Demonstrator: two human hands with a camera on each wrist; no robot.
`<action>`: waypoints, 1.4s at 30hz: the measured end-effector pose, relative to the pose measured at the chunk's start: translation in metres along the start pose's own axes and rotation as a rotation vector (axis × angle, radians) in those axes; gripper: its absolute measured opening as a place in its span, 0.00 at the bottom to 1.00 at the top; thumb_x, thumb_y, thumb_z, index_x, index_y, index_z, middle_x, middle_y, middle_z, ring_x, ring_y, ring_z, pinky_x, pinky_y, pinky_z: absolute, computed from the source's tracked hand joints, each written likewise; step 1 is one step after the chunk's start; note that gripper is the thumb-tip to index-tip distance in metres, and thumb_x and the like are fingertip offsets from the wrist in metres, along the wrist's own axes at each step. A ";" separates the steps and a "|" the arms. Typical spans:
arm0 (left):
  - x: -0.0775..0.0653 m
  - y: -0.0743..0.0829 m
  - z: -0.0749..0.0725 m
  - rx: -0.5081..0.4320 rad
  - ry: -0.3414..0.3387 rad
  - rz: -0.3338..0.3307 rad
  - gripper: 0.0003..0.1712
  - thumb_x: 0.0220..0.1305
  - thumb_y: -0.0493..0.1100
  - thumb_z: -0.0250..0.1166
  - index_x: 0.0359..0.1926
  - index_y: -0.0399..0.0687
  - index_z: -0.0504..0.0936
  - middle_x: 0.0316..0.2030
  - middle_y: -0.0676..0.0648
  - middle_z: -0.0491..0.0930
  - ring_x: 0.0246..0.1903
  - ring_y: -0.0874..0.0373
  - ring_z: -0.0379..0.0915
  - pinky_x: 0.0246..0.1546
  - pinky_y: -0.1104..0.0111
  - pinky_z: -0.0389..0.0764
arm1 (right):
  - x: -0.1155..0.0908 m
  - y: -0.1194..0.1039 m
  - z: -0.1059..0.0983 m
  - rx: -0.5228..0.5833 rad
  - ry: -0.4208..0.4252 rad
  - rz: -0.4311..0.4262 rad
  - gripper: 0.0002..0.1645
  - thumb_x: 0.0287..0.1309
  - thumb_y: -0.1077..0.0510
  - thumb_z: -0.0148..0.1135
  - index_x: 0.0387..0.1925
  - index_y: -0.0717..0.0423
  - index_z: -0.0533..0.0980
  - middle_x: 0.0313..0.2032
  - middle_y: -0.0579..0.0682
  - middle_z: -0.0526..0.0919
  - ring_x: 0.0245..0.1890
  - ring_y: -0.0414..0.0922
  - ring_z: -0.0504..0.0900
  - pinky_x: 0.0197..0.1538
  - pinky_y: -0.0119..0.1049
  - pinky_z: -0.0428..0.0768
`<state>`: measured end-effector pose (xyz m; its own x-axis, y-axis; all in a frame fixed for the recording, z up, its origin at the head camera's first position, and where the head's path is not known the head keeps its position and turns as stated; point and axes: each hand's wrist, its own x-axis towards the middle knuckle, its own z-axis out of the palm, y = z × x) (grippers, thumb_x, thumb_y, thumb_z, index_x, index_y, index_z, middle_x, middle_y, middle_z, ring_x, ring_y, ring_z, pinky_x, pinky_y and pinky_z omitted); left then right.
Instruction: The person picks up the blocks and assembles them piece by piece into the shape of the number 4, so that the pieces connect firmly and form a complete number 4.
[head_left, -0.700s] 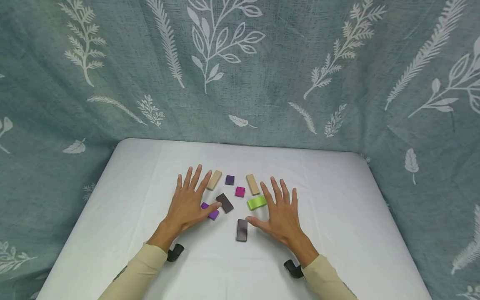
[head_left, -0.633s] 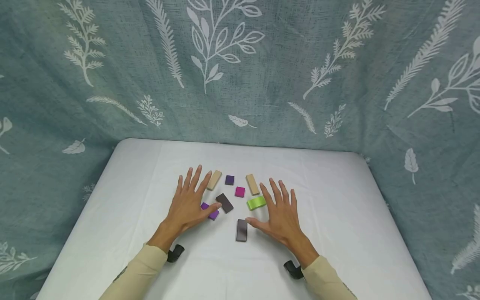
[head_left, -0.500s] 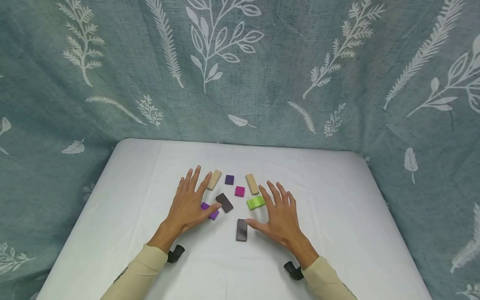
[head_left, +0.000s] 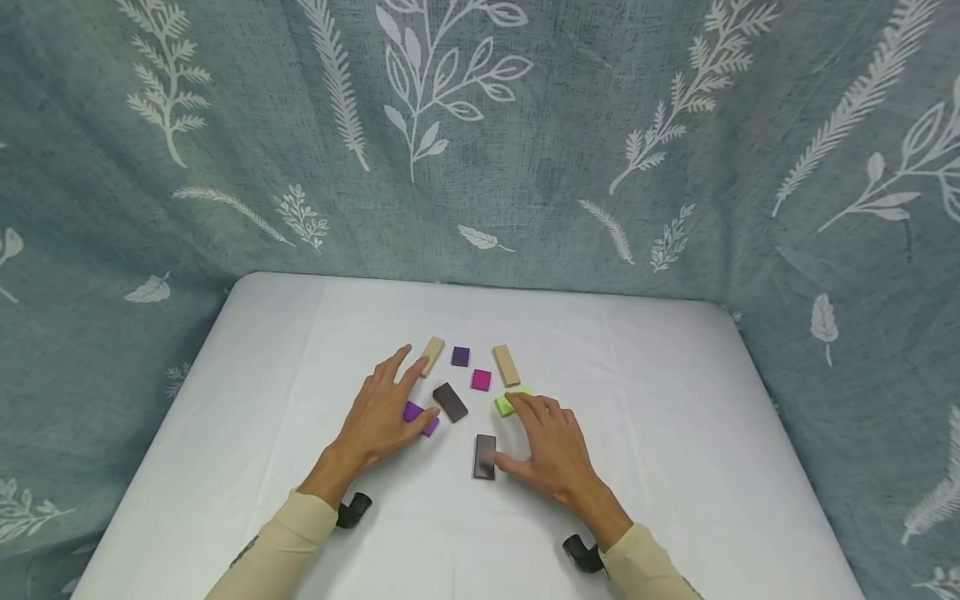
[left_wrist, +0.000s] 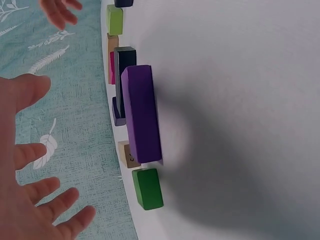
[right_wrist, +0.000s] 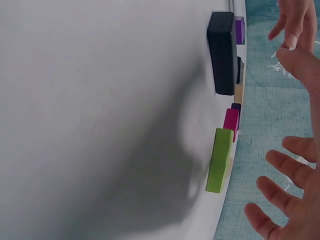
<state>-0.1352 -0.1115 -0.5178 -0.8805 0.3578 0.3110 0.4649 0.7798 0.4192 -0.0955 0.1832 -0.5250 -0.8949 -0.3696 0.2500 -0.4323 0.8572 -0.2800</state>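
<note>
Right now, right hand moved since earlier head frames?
Yes: against the lime block, the right hand drew its fingertips back and leftward, now partly hiding it.

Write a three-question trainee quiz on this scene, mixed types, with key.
1. Which block shows in the left wrist view but not in the head view?
2. How many tan blocks show in the head view?
3. True or false: in the head view, the right grip partly covers the lime block.

Key:
1. The green block.
2. Two.
3. True.
</note>
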 end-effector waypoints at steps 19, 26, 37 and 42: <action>0.000 0.014 0.013 -0.029 -0.014 0.048 0.33 0.59 0.50 0.73 0.65 0.50 0.76 0.61 0.42 0.73 0.57 0.45 0.71 0.55 0.53 0.74 | -0.010 -0.009 0.007 0.013 -0.100 -0.034 0.48 0.50 0.28 0.68 0.68 0.48 0.73 0.61 0.48 0.76 0.59 0.49 0.74 0.53 0.47 0.74; 0.001 0.019 0.018 -0.028 -0.042 0.042 0.32 0.60 0.49 0.73 0.64 0.49 0.77 0.60 0.42 0.73 0.54 0.46 0.72 0.51 0.53 0.78 | -0.015 -0.013 0.008 0.000 -0.157 -0.039 0.48 0.49 0.28 0.70 0.66 0.47 0.74 0.61 0.46 0.77 0.58 0.48 0.74 0.54 0.48 0.75; 0.007 0.018 0.025 0.012 -0.084 0.017 0.30 0.62 0.48 0.73 0.64 0.47 0.77 0.59 0.42 0.74 0.57 0.46 0.73 0.54 0.54 0.79 | -0.021 -0.016 0.011 0.013 -0.154 -0.062 0.42 0.50 0.32 0.72 0.62 0.49 0.77 0.59 0.45 0.78 0.57 0.47 0.75 0.52 0.48 0.76; 0.008 0.017 0.029 0.016 -0.102 0.004 0.30 0.64 0.48 0.72 0.64 0.46 0.77 0.61 0.41 0.74 0.59 0.45 0.73 0.54 0.54 0.80 | -0.022 -0.017 0.013 0.010 -0.134 -0.091 0.38 0.53 0.37 0.73 0.61 0.49 0.78 0.59 0.45 0.79 0.57 0.47 0.76 0.50 0.47 0.77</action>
<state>-0.1366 -0.0806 -0.5325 -0.8840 0.4107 0.2235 0.4674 0.7863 0.4040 -0.0699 0.1726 -0.5375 -0.8586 -0.4905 0.1492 -0.5125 0.8148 -0.2709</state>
